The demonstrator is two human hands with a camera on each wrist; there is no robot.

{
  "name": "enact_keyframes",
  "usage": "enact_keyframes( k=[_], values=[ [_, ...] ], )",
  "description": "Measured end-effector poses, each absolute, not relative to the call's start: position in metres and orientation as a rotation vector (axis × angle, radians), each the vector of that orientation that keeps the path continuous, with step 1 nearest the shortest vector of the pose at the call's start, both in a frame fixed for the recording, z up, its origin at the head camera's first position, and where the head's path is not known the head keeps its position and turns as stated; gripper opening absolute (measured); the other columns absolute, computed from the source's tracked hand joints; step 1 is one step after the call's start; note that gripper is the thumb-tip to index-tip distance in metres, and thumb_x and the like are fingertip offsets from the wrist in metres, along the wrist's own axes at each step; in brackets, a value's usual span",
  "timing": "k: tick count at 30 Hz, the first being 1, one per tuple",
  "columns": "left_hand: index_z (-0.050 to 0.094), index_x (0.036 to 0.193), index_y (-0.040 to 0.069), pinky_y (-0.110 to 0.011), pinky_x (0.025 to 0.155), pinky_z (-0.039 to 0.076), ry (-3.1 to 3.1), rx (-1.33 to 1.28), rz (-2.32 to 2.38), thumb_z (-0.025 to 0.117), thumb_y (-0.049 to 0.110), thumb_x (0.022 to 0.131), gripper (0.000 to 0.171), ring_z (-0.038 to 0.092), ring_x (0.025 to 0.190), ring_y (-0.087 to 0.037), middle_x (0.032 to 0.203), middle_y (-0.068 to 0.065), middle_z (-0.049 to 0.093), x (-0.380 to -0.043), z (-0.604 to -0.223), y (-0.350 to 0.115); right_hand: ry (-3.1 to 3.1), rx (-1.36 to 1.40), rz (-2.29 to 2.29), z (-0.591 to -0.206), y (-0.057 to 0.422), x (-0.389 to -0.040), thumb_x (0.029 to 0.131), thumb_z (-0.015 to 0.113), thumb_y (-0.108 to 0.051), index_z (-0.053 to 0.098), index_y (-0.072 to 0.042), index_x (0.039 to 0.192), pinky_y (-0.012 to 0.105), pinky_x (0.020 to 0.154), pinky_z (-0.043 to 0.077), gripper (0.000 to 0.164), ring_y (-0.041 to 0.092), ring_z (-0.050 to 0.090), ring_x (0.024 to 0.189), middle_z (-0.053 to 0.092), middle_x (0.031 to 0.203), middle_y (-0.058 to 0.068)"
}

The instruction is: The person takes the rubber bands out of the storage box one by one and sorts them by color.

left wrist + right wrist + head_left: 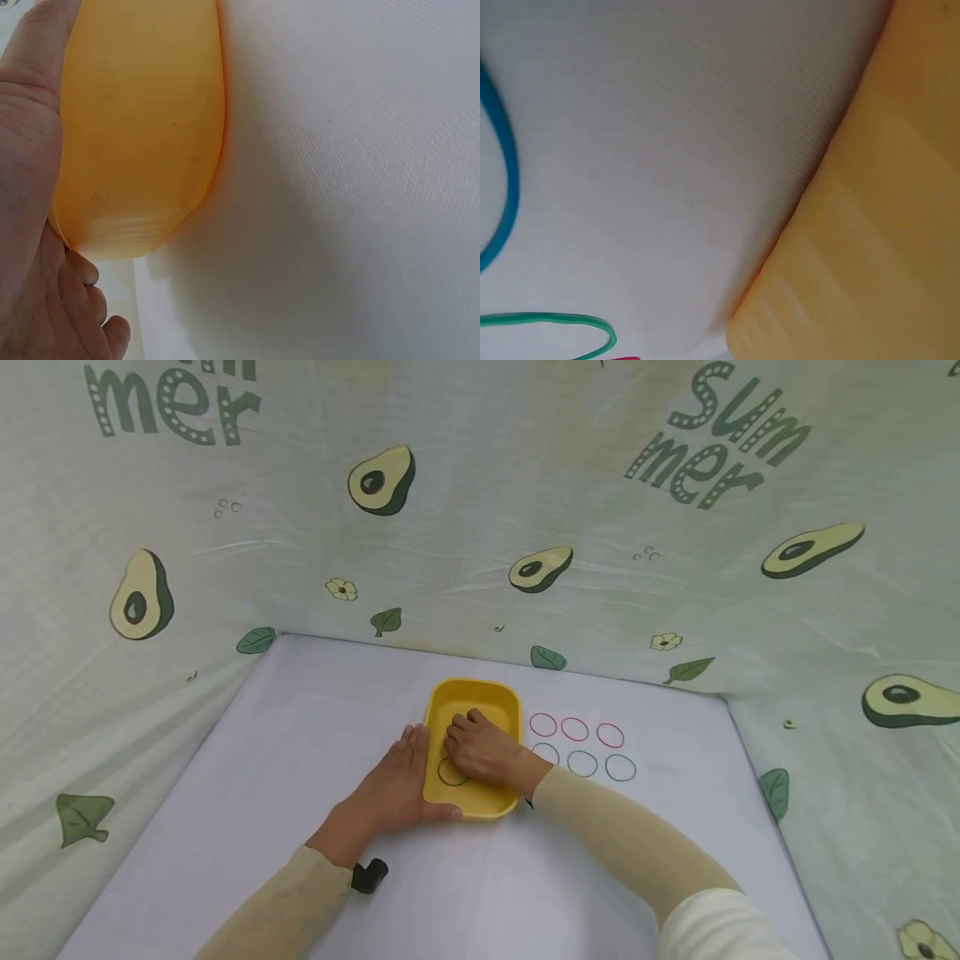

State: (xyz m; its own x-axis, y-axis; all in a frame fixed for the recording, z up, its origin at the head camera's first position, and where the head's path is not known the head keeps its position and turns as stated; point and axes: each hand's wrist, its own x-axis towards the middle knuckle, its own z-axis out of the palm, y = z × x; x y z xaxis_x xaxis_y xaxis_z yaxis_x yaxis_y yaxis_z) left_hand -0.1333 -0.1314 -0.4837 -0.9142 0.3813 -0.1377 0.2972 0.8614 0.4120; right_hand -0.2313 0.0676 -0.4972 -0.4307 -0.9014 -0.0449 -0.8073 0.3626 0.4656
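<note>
A yellow tray [501, 695] with rounded corners lies on the white table. My left hand [397, 781] holds its near left corner, the fingers along the left side and the thumb across the near edge. In the left wrist view, the left hand [30, 165] lies against the tray's outer wall [146, 135]. My right hand [483, 750] reaches down into the tray over its right side, fingers bent toward the bottom. A dark thin ring [440, 770] lies on the tray bottom beside it, partly covered. I cannot tell whether the right fingertips hold anything.
Right of the tray lie thin coloured rings like rubber bands: a row of red rings [574, 729] and, nearer, a row of green and blue ones [620, 767]. A patterned cloth [450, 568] rises behind the table and along its sides.
</note>
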Motion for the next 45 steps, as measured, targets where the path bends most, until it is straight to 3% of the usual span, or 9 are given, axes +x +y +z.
enact_keyframes(
  k=[3,17,23,31,45],
  values=[
    [0.001,0.166,-0.008,-0.055,0.132,0.017,2.822,0.52,0.56,0.065,0.085,0.083,0.14,0.0,0.164,-0.041,0.175,-0.026,0.002,-0.133,-0.483,-0.131,-2.412,1.507,-0.645,-0.498,0.069,-0.23,0.112,0.053,-0.027,0.066,-0.011,0.12,0.036,0.096,0.044,0.022,0.023,0.05,0.107,0.067,0.11,0.001],
    [0.003,0.165,-0.009,-0.057,0.131,0.019,2.826,0.524,0.578,0.067,0.084,0.082,0.14,0.001,0.164,-0.042,0.175,-0.028,0.003,-0.134,-0.483,-0.13,-2.467,1.406,-0.567,-0.479,0.077,-0.231,0.11,0.057,-0.03,0.066,-0.011,0.115,0.036,0.096,0.046,0.022,0.023,0.052,0.104,0.065,0.101,0.001],
    [0.004,0.165,-0.01,-0.057,0.131,0.02,2.837,0.525,0.58,0.069,0.081,0.082,0.139,0.002,0.164,-0.042,0.175,-0.028,0.005,-0.134,-0.483,-0.13,-2.478,1.357,-0.561,-0.463,0.091,-0.23,0.11,0.058,-0.023,0.066,-0.009,0.11,0.037,0.091,0.044,0.016,0.024,0.051,0.1,0.064,0.098,0.002],
    [0.004,0.165,-0.01,-0.056,0.131,0.02,2.84,0.504,0.562,0.07,0.081,0.081,0.141,0.003,0.164,-0.042,0.175,-0.028,0.005,-0.133,-0.481,-0.127,-2.475,1.257,-0.432,-0.446,0.121,-0.232,0.108,0.058,-0.023,0.061,-0.01,0.094,0.038,0.089,0.046,0.019,0.025,0.051,0.097,0.058,0.09,0.003],
    [0.0,0.165,-0.009,-0.057,0.131,0.019,2.838,0.491,0.547,0.07,0.084,0.078,0.145,0.002,0.164,-0.042,0.175,-0.028,0.003,-0.134,-0.479,-0.128,-2.573,1.087,-0.335,-0.432,0.206,-0.216,0.103,0.065,-0.021,0.063,-0.007,0.095,0.04,0.085,0.044,0.016,0.028,0.052,0.096,0.058,0.092,0.005]
  ],
)
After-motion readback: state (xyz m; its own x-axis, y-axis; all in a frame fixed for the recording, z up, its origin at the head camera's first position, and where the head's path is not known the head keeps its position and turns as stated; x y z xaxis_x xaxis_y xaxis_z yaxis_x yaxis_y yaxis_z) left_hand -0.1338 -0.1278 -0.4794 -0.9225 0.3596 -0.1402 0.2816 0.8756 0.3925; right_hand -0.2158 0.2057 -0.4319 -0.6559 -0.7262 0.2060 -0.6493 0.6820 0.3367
